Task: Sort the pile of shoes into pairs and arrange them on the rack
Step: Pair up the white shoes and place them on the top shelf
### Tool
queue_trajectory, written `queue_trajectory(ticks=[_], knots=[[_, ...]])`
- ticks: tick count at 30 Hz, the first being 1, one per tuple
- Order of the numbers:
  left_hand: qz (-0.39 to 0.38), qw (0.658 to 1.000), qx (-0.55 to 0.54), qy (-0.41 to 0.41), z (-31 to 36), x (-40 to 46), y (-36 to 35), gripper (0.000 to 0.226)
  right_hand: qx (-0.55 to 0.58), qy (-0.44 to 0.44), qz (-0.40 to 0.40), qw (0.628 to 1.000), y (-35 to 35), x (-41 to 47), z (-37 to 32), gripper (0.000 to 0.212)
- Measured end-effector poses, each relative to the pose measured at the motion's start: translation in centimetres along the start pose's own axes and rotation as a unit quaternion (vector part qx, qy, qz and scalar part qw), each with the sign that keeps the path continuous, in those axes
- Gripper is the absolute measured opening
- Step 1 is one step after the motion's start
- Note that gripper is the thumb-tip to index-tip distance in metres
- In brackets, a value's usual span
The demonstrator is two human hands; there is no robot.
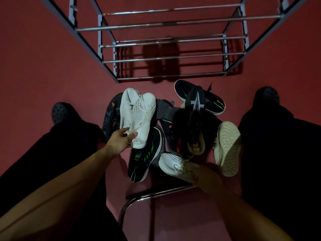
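A pile of shoes lies on the red floor in front of a metal shoe rack (166, 57) with bare bars. My left hand (121, 140) grips the heel end of a white knit sneaker (137, 112) at the pile's left. My right hand (196, 173) holds a second white sneaker (171, 163) at the pile's near edge; its fingers are in shadow. Between them lies a black sneaker with green marks (145, 159). Another black and green sneaker (199, 97) lies at the far right. A black high-top (192, 129) and an upturned cream sole (226, 148) sit to the right.
My legs in dark trousers and dark perforated clogs (60, 113) stand on both sides of the pile. A curved chrome tube (139, 200) lies on the floor close to me. A dark sole with orange marks (111, 117) lies under the white sneaker.
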State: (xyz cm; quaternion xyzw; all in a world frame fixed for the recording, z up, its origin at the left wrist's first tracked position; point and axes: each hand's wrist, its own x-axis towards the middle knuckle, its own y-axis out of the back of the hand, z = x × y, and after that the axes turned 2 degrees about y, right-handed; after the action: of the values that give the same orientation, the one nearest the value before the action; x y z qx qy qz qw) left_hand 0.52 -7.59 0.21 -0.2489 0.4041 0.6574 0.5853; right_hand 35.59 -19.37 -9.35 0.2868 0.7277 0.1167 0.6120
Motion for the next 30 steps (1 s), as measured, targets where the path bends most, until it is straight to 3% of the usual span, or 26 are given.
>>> queue_trajectory(ticks=[8, 12, 16, 19, 23, 27, 29, 30], knots=[[-0.014, 1.000, -0.009, 0.004, -0.2, -0.6, -0.2, 0.068, 0.127, 0.016, 0.052, 0.990, 1.6, -2.2, 0.9, 0.020], [-0.014, 1.000, -0.023, -0.001, -0.2, -1.0, -0.6, 0.066, 0.094, 0.063, 0.054, 0.992, 3.4, -2.2, -0.3, 0.021], [0.003, 0.999, -0.030, -0.012, 0.1, -1.2, -0.6, 0.060, 0.150, 0.122, 0.062, 0.979, 7.1, -2.4, -4.3, 0.026], [0.010, 0.999, -0.046, -0.016, 0.4, -1.3, -0.6, 0.058, 0.203, 0.161, 0.117, 0.959, 11.0, -2.7, -7.8, 0.006], [0.025, 0.998, -0.058, -0.012, 0.4, -1.4, -0.5, 0.058, 0.206, 0.202, 0.183, 0.940, 15.9, -3.7, -11.2, 0.010], [0.026, 0.999, -0.046, -0.009, 0.2, -1.0, -0.4, 0.058, 0.219, 0.183, 0.275, 0.918, 18.8, -3.4, -13.6, 0.023], [0.016, 0.999, -0.032, -0.005, 0.2, -0.8, -0.4, 0.058, 0.231, 0.192, 0.249, 0.921, 19.2, -2.3, -14.6, 0.012], [0.009, 1.000, -0.020, -0.004, 0.3, -0.7, -0.6, 0.058, 0.219, 0.198, 0.218, 0.930, 19.0, -1.7, -15.1, 0.018]])
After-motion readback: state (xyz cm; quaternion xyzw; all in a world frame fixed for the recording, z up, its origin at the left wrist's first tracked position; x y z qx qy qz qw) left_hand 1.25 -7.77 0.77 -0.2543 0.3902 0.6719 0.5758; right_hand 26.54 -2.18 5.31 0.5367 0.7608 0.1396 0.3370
